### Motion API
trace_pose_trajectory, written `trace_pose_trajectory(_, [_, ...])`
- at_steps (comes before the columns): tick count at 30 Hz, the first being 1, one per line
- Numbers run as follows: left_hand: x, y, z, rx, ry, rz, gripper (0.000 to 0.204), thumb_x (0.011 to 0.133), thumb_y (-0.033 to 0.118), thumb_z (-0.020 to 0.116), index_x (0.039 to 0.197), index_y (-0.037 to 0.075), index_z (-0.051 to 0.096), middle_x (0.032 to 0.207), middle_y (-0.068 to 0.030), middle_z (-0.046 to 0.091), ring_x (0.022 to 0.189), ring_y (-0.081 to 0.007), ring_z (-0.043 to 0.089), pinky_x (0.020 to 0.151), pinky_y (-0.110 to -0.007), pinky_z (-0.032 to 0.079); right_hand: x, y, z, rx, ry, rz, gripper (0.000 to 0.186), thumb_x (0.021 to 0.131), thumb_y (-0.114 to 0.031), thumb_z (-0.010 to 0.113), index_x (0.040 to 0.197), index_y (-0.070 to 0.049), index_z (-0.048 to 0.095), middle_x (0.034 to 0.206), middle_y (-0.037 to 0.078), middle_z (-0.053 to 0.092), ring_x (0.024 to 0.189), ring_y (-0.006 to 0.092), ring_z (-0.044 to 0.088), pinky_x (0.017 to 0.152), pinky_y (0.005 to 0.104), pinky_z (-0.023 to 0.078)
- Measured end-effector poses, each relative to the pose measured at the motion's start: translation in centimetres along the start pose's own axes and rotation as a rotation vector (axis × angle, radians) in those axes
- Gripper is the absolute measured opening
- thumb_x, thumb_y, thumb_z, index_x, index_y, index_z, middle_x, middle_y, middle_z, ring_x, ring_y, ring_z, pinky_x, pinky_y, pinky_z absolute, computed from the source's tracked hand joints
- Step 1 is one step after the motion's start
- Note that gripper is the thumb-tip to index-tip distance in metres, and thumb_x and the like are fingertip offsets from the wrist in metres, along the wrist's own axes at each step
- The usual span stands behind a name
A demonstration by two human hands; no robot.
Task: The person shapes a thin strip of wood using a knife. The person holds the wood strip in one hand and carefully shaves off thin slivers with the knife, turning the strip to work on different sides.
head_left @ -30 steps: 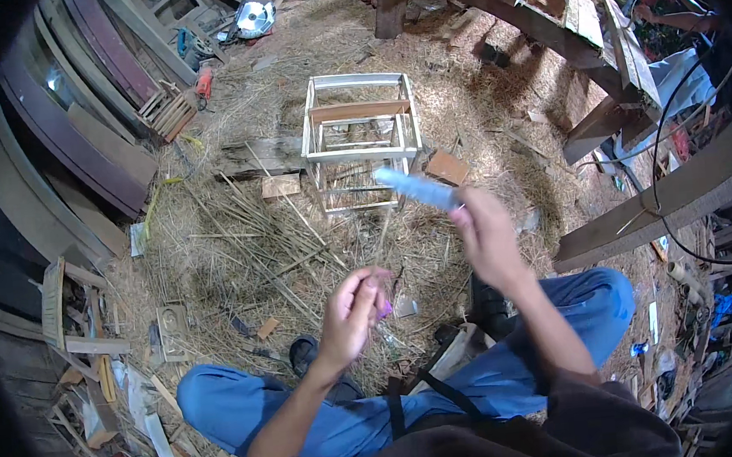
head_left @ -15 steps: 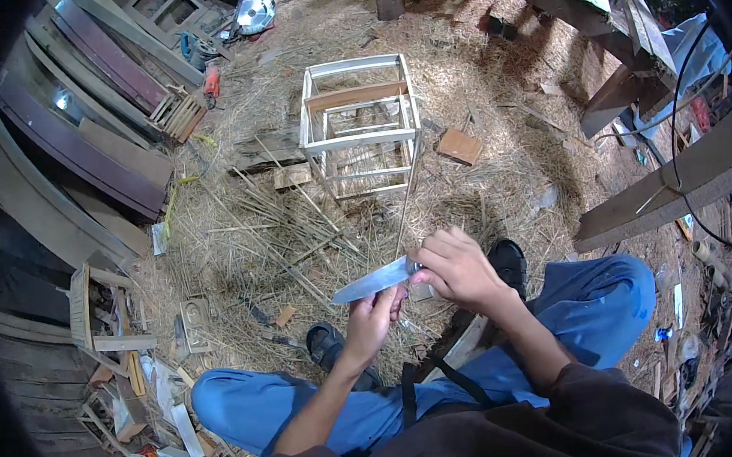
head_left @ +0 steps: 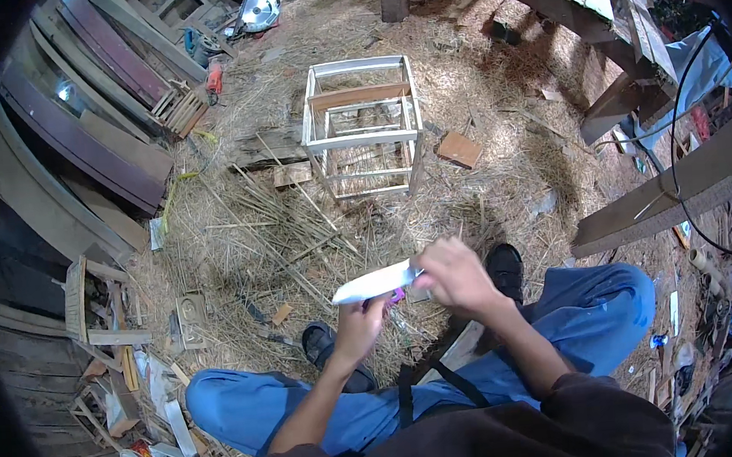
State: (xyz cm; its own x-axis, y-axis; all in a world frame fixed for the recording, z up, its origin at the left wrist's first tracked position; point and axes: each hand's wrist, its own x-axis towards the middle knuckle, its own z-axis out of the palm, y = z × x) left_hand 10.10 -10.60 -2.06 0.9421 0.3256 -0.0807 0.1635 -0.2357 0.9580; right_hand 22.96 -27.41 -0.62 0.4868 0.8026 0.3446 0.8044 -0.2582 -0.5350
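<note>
My right hand (head_left: 458, 283) is closed on a knife (head_left: 369, 283), its broad shiny blade held level and pointing left. My left hand (head_left: 359, 330) is closed just beneath the blade, whose lower edge hides its fingertips, so what it grips is unclear. A small bright pink thing (head_left: 397, 296) shows between the two hands under the blade. Beyond them a white and bare-wood slatted frame (head_left: 363, 140) stands on the straw-strewn ground, with thin sticks (head_left: 279, 218) scattered to its left and a small wooden block (head_left: 458, 149) to its right.
Leaning boards (head_left: 85, 152) line the left. A circular saw (head_left: 256, 14) and red power tool (head_left: 213, 81) lie at the back. A heavy timber bench (head_left: 590, 13), loose beam (head_left: 631, 212) and black cable (head_left: 681, 186) are on the right. Wood scraps (head_left: 147, 392) pile at lower left.
The knife has dropped from its raised, angled position to lie over my left hand, and both hands have come together. A thin stick seen earlier at my left hand is no longer clear.
</note>
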Motion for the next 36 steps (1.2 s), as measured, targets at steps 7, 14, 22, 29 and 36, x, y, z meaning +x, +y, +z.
trace_pose_trajectory(7, [-0.5, -1.6, 0.3, -0.177, 0.013, 0.006, 0.028, 0.097, 0.007, 0.057, 0.122, -0.004, 0.059, 0.103, -0.0108, 0.067, 0.091, -0.0156, 0.063, 0.082, -0.03, 0.05, 0.7, 0.9, 0.6, -0.13, -0.067, -0.165, 0.036, 0.092, -0.042, 0.052, 0.1, -0.008, 0.059, 0.085, 0.007, 0.053, 0.083, 0.0266, 0.052, 0.076, 0.0381, 0.039])
trace_pose_trajectory(14, [0.3, -0.6, -0.1, -0.244, 0.011, 0.009, 0.027, 0.098, 0.008, 0.055, 0.121, -0.005, 0.06, 0.095, -0.0058, 0.067, 0.084, -0.0112, 0.061, 0.076, -0.026, 0.049, 1.3, 0.6, -0.8, -0.248, -0.029, -0.117, 0.032, 0.089, -0.041, 0.057, 0.096, -0.01, 0.06, 0.084, 0.004, 0.053, 0.083, 0.0226, 0.053, 0.075, 0.0361, 0.037])
trace_pose_trajectory(22, [-1.6, -0.1, -0.2, -0.122, -0.116, 0.054, 0.025, 0.102, 0.02, 0.051, 0.116, 0.003, 0.062, 0.075, 0.0054, 0.051, 0.064, -0.0021, 0.042, 0.056, -0.023, 0.036, 2.4, 5.7, -5.4, -0.09, 0.473, 0.749, 0.022, 0.099, -0.017, 0.05, 0.107, 0.0, 0.06, 0.093, 0.019, 0.06, 0.084, 0.0367, 0.054, 0.076, 0.0447, 0.042])
trace_pose_trajectory(29, [-0.4, -0.1, -1.9, -0.361, 0.095, -0.118, 0.032, 0.102, 0.014, 0.05, 0.129, 0.0, 0.06, 0.091, -0.0023, 0.066, 0.067, -0.0031, 0.048, 0.062, -0.021, 0.041, 1.0, 1.2, -1.3, -0.057, 0.329, 0.283, 0.026, 0.093, -0.023, 0.059, 0.106, -0.001, 0.06, 0.09, 0.018, 0.06, 0.086, 0.0351, 0.055, 0.078, 0.0434, 0.042])
trace_pose_trajectory(36, [-0.6, -2.1, -1.3, -0.322, 0.084, -0.015, 0.02, 0.101, 0.015, 0.052, 0.112, 0.001, 0.061, 0.08, 0.0012, 0.058, 0.063, -0.0042, 0.044, 0.057, -0.023, 0.037, 1.4, -0.5, 0.5, 0.155, 0.015, 0.097, 0.031, 0.089, -0.028, 0.063, 0.105, -0.001, 0.061, 0.094, 0.016, 0.062, 0.09, 0.0351, 0.058, 0.082, 0.0422, 0.042])
